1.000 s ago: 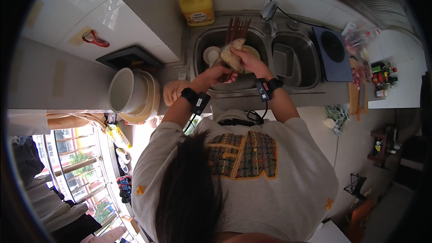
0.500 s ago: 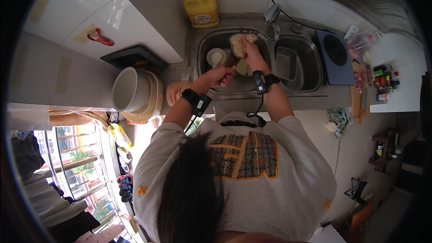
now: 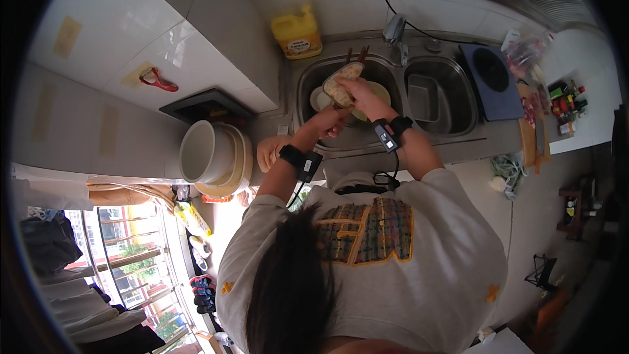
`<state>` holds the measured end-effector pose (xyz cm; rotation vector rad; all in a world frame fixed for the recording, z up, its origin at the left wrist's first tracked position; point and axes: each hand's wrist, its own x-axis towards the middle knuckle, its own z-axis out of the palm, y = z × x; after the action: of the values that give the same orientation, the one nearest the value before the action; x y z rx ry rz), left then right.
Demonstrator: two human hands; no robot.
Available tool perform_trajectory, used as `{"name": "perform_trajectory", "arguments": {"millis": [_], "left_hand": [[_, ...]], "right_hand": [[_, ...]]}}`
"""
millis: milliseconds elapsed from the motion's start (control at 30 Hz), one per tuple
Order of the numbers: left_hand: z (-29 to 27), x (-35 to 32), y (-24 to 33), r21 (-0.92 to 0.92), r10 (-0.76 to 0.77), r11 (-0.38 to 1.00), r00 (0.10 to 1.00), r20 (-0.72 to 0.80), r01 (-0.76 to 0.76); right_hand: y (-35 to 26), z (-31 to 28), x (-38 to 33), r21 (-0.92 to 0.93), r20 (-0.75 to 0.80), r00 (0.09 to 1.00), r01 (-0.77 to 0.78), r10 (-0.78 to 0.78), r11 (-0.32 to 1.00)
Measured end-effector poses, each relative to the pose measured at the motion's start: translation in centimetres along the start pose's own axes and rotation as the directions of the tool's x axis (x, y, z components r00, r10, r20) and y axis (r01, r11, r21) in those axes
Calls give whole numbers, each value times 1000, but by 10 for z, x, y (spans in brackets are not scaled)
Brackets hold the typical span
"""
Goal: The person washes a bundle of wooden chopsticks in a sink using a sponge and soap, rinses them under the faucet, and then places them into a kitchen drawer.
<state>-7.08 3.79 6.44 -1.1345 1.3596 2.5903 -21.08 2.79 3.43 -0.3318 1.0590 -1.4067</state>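
My right hand [image 3: 363, 98] grips a pale, speckled dishcloth [image 3: 339, 84] over the left sink basin [image 3: 303, 108]. The cloth is wrapped about several brown chopsticks [image 3: 358, 56], whose far ends stick out beyond it. Close below, my left hand [image 3: 331, 122] has its fingers curled round the near ends of the chopsticks, mostly hidden by the hand and cloth. Beneath my hands in the basin lie a small white bowl [image 3: 318, 97] at the left and a pale yellow-green bowl [image 3: 382, 92], partly covered by my right hand.
The faucet [image 3: 395, 29] rises behind the basins; a grey tub [image 3: 426, 101] sits in the right one. A yellow jug [image 3: 297, 34] stands back left. Stacked pale basins [image 3: 208, 154] and a tan crumpled thing [image 3: 272, 151] lie left. A blue scale-like slab [image 3: 488, 82] is right.
The dishcloth has slid along the chopsticks toward my left hand and tilted. My hands are closer together. The whole view has shifted slightly.
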Motion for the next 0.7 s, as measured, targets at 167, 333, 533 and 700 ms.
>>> {"name": "perform_trajectory", "arguments": {"millis": [167, 333, 533, 700], "left_hand": [[0, -10, -2, 134, 15, 991, 997, -76, -5], [14, -4, 0, 176, -3, 984, 999, -39, 9], [-1, 9, -4, -1, 10, 1000, 999, -54, -10], [1, 9, 11, -16, -34, 999, 997, 67, 35]], "right_hand": [[-11, -18, 42, -317, -360, 906, 104, -221, 943], [0, -95, 96, -430, -412, 854, 123, -316, 894], [24, -28, 29, -394, -220, 948, 131, -232, 910], [-6, -39, 37, -131, -273, 956, 77, -110, 988]]}}
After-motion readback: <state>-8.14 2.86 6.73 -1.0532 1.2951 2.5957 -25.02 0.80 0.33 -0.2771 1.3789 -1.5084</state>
